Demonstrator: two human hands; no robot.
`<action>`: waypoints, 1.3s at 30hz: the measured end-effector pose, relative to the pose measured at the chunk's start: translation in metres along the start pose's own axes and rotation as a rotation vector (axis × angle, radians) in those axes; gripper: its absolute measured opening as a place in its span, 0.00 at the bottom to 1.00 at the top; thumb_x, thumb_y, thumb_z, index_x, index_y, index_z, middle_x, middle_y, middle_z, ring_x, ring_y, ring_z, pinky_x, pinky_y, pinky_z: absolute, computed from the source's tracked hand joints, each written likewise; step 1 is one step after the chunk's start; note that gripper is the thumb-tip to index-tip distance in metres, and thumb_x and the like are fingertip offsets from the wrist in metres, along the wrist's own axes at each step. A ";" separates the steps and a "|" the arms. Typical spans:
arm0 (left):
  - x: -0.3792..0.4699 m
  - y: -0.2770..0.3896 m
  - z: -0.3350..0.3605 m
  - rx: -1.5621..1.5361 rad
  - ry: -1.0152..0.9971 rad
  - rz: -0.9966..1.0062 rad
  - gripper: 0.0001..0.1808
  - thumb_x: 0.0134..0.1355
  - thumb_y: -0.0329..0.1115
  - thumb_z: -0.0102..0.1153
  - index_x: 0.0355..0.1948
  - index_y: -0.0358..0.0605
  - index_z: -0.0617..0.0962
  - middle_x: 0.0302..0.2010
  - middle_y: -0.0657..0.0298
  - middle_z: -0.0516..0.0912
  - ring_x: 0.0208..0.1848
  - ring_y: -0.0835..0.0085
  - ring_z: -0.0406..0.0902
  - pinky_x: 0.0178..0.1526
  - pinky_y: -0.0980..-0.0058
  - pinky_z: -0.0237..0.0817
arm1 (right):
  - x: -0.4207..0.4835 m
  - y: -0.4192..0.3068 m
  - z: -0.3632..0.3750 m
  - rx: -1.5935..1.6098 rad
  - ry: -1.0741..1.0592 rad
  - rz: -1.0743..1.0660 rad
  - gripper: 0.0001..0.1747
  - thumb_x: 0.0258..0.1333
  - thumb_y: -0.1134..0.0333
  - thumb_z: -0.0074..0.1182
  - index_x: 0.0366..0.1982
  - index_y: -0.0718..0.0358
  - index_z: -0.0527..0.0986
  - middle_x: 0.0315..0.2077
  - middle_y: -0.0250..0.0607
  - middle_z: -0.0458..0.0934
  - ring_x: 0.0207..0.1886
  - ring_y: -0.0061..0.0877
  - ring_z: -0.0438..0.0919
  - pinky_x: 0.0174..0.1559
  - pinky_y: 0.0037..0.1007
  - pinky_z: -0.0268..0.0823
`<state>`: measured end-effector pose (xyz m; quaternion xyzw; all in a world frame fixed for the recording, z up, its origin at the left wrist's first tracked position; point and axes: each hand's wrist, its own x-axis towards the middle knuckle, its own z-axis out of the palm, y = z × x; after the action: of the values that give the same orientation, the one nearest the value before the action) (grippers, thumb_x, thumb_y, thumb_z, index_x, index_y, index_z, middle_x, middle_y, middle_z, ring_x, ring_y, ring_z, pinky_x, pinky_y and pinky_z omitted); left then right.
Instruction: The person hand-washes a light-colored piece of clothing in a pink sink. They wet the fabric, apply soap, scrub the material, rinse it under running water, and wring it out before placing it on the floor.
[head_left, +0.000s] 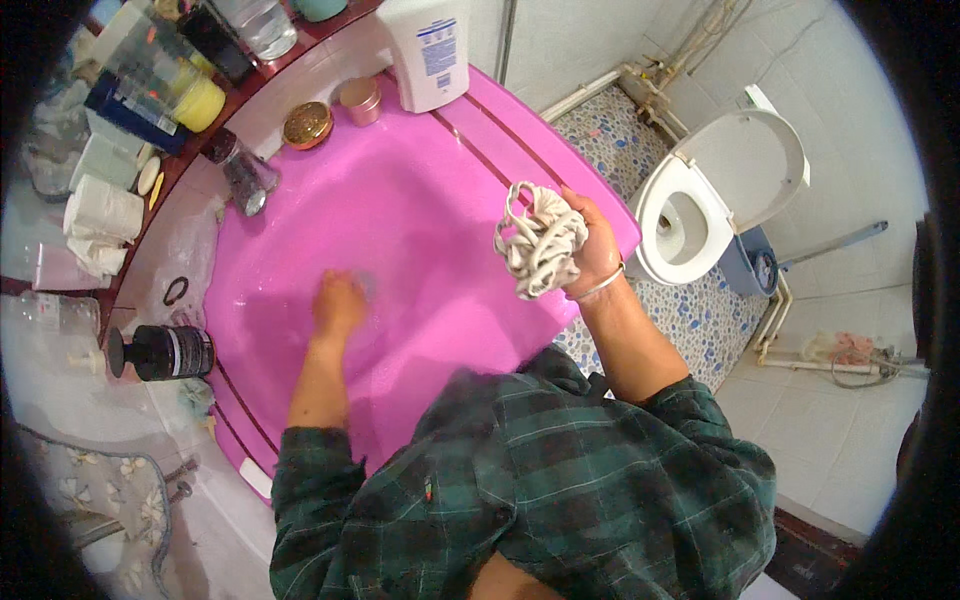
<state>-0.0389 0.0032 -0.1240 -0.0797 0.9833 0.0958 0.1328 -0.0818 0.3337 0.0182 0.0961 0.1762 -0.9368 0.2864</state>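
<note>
A bunched, wrung-looking whitish cloth (541, 240) lies in my right hand (598, 244), whose fingers are mostly hidden behind it, near the right rim of a pink basin (420, 217). A bangle circles that wrist. My left hand (339, 304) is low inside the basin, beside its drain (365, 283); it is blurred, so its fingers cannot be made out. A faucet (244, 176) stands at the basin's back left.
A large white bottle (431, 56), a pink jar (361, 100) and a gold-topped round container (307, 124) stand along the back rim. A black pump bottle (169, 352) is at the left. A crowded shelf (225, 97) runs behind. A toilet (679, 232) is at the right.
</note>
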 end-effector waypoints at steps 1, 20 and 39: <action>0.002 0.004 -0.023 -0.240 -0.012 -0.005 0.18 0.50 0.39 0.52 0.43 0.50 0.72 0.45 0.55 0.71 0.44 0.61 0.70 0.44 0.65 0.62 | -0.003 -0.002 0.001 -0.025 0.037 -0.053 0.20 0.49 0.57 0.40 0.32 0.69 0.70 0.30 0.48 0.75 0.34 0.37 0.74 0.42 0.37 0.65; -0.120 0.250 -0.117 -1.283 0.170 0.379 0.12 0.56 0.30 0.48 0.41 0.39 0.71 0.34 0.67 0.74 0.35 0.83 0.68 0.38 0.81 0.61 | -0.094 -0.021 -0.002 -0.305 -0.275 -0.095 0.21 0.42 0.78 0.47 0.43 0.66 0.62 0.40 0.42 0.68 0.44 0.27 0.68 0.48 0.29 0.60; -0.232 0.394 -0.134 -1.373 0.389 0.181 0.10 0.59 0.33 0.40 0.38 0.42 0.72 0.21 0.68 0.73 0.15 0.90 0.63 0.12 0.91 0.48 | -0.241 -0.208 -0.091 -1.042 -0.123 -0.394 0.06 0.43 0.72 0.51 0.28 0.61 0.70 0.27 0.28 0.71 0.30 0.14 0.67 0.34 0.17 0.59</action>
<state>0.0772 0.3874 0.1326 -0.0789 0.7096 0.6873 -0.1335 0.0035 0.6507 0.0600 -0.1475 0.6133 -0.7657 0.1254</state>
